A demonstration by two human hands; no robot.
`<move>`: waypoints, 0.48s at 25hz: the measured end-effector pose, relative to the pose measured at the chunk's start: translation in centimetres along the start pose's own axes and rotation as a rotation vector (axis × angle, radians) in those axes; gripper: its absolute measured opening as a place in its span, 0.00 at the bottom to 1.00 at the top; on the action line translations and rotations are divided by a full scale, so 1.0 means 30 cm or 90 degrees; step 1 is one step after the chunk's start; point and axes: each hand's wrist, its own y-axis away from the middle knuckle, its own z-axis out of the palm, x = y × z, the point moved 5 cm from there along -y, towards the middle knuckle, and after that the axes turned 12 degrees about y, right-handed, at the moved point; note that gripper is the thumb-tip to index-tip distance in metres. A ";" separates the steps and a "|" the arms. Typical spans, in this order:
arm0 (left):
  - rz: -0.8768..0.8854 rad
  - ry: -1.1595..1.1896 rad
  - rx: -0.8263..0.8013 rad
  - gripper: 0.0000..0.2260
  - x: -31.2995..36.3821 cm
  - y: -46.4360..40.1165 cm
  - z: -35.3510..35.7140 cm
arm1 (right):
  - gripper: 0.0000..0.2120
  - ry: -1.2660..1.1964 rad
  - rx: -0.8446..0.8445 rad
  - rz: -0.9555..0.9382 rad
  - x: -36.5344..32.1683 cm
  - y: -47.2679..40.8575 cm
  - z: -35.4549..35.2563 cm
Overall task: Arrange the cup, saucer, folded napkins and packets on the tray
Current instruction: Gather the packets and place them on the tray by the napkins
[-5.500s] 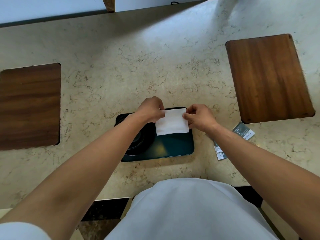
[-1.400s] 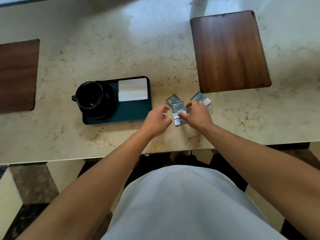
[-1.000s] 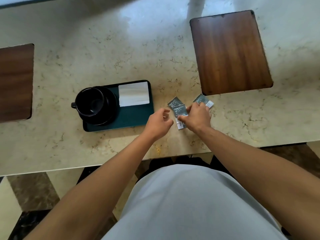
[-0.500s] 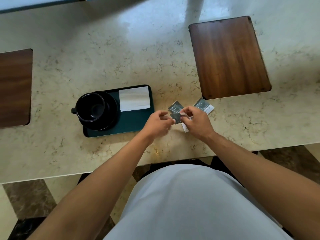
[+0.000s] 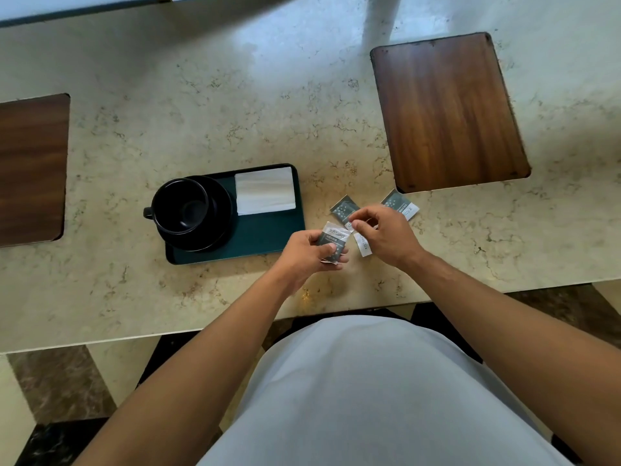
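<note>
Our left hand (image 5: 311,252) pinches a small grey paper packet (image 5: 331,240) just right of the dark green rectangular tray (image 5: 268,237); our right hand (image 5: 386,235), fingers curled, pinches another grey packet (image 5: 344,210) on the marble counter (image 5: 235,105).

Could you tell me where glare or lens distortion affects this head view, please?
Head view: pale glare washes the countertop at top centre; wide-angle bowing curves its near edge; the cup interior is too dark for detail; packet print is too small to read.
</note>
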 end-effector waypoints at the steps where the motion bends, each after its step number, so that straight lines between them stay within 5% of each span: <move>1: -0.006 0.026 0.021 0.07 -0.013 0.002 -0.007 | 0.07 0.038 0.019 0.015 0.023 -0.004 -0.003; 8: -0.037 0.089 0.097 0.10 -0.076 0.005 -0.029 | 0.20 0.230 -0.014 -0.050 0.106 0.077 0.031; 12: -0.056 0.104 0.135 0.12 -0.097 -0.002 -0.037 | 0.27 0.273 -0.013 0.008 0.119 0.093 0.040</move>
